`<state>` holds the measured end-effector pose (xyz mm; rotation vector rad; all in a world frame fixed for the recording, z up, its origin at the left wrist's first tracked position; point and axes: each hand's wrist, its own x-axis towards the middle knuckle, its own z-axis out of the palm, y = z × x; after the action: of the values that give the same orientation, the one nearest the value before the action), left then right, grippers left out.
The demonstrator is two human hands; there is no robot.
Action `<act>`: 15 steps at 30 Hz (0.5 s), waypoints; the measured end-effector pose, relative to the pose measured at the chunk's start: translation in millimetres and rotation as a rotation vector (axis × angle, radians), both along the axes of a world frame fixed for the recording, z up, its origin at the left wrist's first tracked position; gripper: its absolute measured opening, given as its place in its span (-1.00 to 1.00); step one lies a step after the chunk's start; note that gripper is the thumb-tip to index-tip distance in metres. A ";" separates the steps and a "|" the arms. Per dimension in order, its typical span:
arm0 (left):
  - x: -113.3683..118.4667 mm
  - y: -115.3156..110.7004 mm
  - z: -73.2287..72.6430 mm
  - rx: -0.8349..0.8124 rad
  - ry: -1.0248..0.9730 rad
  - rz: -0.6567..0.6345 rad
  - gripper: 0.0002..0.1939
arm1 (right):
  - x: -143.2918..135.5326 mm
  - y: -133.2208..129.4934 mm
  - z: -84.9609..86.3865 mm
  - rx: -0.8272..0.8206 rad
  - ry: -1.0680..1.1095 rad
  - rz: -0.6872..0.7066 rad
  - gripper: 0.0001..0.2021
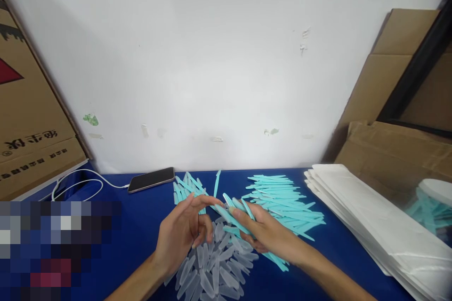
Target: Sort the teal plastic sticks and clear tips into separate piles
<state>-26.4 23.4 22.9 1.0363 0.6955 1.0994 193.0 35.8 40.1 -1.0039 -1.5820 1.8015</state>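
Several slim turquoise sticks that look like eyebrow razors (pixel 233 220) are bunched in my right hand (pixel 259 225), its fingers wrapped round them. My left hand (pixel 185 230) is beside the bunch with its fingers apart, the index fingertip at the razors' near tips. I see nothing held in it. Below both hands lies a heap of translucent plastic caps (pixel 215 273). A pile of turquoise razors (pixel 278 197) lies behind my right hand. Behind my left hand is a smaller group of razors with clear caps on their ends (pixel 187 186), partly hidden by that hand.
The table top is blue (pixel 141 225). A phone (pixel 151 180) with a white cable lies at the back left. White flat packets (pixel 381 225) are stacked on the right, near a clear bag of turquoise pieces (pixel 429 209). Cardboard boxes (pixel 31 103) and a white wall (pixel 219 66) bound the space.
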 end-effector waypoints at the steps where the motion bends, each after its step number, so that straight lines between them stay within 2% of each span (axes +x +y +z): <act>1: 0.5 -0.3 -0.6 -0.041 -0.067 -0.019 -0.53 | 0.7 -0.8 0.6 -0.042 0.011 0.019 -0.49; 3: 1.4 -0.6 -2.5 -0.113 -0.181 -0.051 -0.57 | 0.4 -2.0 -2.2 -0.119 0.030 0.023 -0.38; 6: 2.7 0.2 -5.3 -0.209 -0.306 -0.072 -0.60 | -4.7 -2.0 -15.9 -0.199 0.018 -0.094 -0.18; 8: 3.4 0.8 -6.6 -0.251 -0.370 -0.083 -0.62 | -9.2 -1.7 -26.3 -0.219 0.015 -0.179 -0.12; 10: 4.2 1.0 -7.6 -0.269 -0.424 -0.083 -0.63 | -12.4 -1.5 -32.4 -0.222 0.021 -0.202 -0.10; 12: 4.7 0.6 -8.2 -0.278 -0.457 -0.072 -0.64 | -12.5 -1.2 -32.2 -0.240 0.021 -0.181 -0.07; 15: 2.5 0.9 -6.1 -0.306 -0.446 -0.052 -0.66 | -6.6 0.0 -22.9 -0.283 0.009 -0.111 -0.02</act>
<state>-23.8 24.3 16.8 0.5195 0.4539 1.0895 186.3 35.8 17.2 -1.1837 -1.2616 1.9844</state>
